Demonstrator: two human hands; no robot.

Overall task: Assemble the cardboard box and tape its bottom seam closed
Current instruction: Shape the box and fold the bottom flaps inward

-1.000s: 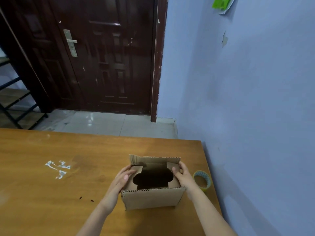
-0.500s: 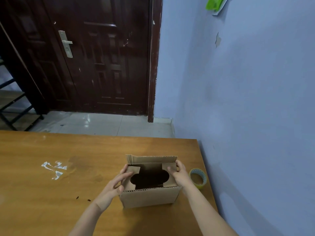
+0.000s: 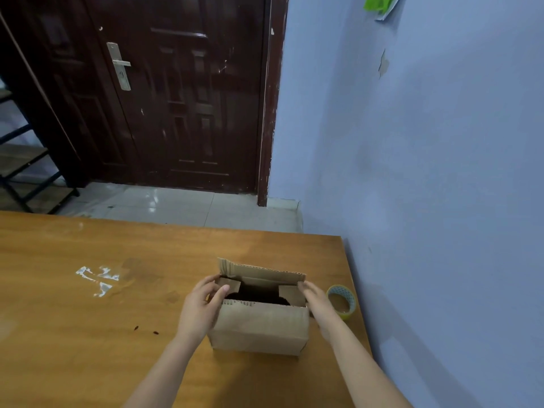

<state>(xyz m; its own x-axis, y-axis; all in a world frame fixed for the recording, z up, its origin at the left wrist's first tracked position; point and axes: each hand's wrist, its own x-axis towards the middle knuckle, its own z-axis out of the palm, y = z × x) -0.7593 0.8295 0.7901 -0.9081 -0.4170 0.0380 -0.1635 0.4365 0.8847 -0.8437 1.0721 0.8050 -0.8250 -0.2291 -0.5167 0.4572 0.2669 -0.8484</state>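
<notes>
A brown cardboard box (image 3: 260, 329) stands on the wooden table (image 3: 88, 334), its upper end unsealed. Two short side flaps are folded inward over a dark opening; the far long flap and the near long flap stand up. My left hand (image 3: 203, 304) rests against the box's left side, thumb and fingers pressing the left short flap down. On the other side, my right hand (image 3: 316, 298) lies against the box with fingertips at the right short flap. A roll of clear tape (image 3: 341, 301) lies on the table just right of the box.
A blue wall (image 3: 426, 201) runs close along the table's right edge. White scuff marks (image 3: 97, 279) show on the table to the left. Beyond the far edge are a tiled floor, a dark wooden door (image 3: 182, 92) and a metal shelf frame (image 3: 23, 172) at far left.
Both hands have slid outward and down onto the box's sides, still pressing the short flaps inward. The near long flap now stands higher. The view shifted slightly.
</notes>
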